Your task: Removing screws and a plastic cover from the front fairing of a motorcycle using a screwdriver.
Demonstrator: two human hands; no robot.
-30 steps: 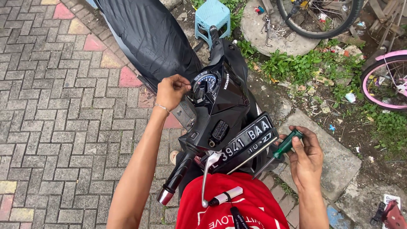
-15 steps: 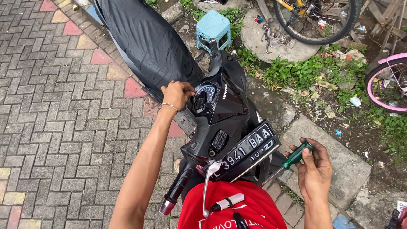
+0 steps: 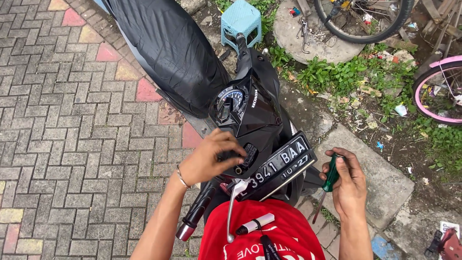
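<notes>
Head view, looking down: left hand laid over the black handlebar housing of a scooter, fingers curled down onto the switch block just beside the number plate; whether pinching anything there, could not tell. Thin bracelet worn at that wrist. Right hand closed around a green-handled screwdriver, shaft angled down and toward the body, held apart from the scooter, just right of the plate. Round speedometer seen above the left hand, facing up. Chrome brake lever and dark grip with a silver end pointed down toward the red shirt. Black seat cover stretched up and left over the brick paving. Light blue plastic stool stood beyond the front of the scooter. Bicycle wheel lay over a round concrete slab at upper right, pink-rimmed wheel at the right edge, weeds and litter between them.
</notes>
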